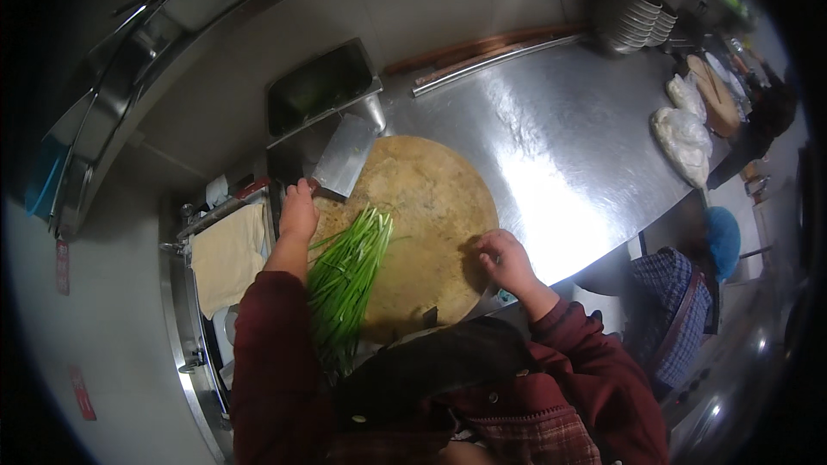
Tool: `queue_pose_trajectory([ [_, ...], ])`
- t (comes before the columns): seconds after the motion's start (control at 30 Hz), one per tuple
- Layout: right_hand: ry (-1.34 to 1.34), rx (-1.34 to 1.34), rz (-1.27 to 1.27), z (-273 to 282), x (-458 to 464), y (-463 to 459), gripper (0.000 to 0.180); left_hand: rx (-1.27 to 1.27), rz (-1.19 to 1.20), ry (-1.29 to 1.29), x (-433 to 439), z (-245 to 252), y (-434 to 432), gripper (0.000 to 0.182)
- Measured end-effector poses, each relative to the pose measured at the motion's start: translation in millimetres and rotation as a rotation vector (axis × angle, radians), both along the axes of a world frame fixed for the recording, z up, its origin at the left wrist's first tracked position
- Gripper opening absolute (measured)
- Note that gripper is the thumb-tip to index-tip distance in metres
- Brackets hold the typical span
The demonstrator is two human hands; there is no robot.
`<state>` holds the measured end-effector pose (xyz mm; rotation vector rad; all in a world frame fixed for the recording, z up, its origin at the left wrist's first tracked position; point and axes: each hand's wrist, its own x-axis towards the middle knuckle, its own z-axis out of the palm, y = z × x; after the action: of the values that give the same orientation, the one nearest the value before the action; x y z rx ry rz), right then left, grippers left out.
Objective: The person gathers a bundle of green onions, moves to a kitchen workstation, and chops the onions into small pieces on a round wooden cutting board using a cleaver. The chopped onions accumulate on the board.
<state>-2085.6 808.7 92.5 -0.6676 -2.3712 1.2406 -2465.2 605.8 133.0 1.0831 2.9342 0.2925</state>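
Observation:
My left hand (300,212) grips the handle of a cleaver (345,155), whose broad steel blade lies over the upper left edge of a round wooden chopping board (433,206). A bunch of long green chives or similar leaves (345,284) lies at the board's left side, pale cut ends pointing up and the leaf tips hanging towards my apron. My right hand (507,260) is at the board's right edge, fingers loosely curled, with nothing seen in it.
A steel container (326,93) stands behind the board. The steel counter (549,123) stretches right to stacked bowls (633,22) and plastic bags with pale contents (683,139). Beige cloth (229,258) hangs at left. Another person (672,310) is at the right.

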Motion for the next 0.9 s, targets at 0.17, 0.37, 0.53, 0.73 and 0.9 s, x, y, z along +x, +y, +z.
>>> queue_pose_trajectory([
  [0.17, 0.082, -0.275, 0.065, 24, -39, 0, 0.034, 0.497, 0.029, -1.098, 50, 35, 0, 0.033],
  [0.37, 0.280, -0.999, 0.059, 47, -95, -32, 0.033, 0.799, -0.153, -1.989, 171, 38, 17, 0.030],
  [0.53, 0.324, -1.095, -0.184, 47, -66, -34, 0.020, 0.221, -0.432, -0.657, 154, 14, -1, 0.054],
  [0.73, -0.115, 0.207, -0.011, 55, -39, -27, 0.018, -0.288, -0.126, -0.301, 114, -16, 4, 0.106],
  [0.9, -0.394, 0.331, 0.081, 78, -45, -42, 0.015, -0.300, -0.311, -0.234, 135, -28, 10, 0.099],
])
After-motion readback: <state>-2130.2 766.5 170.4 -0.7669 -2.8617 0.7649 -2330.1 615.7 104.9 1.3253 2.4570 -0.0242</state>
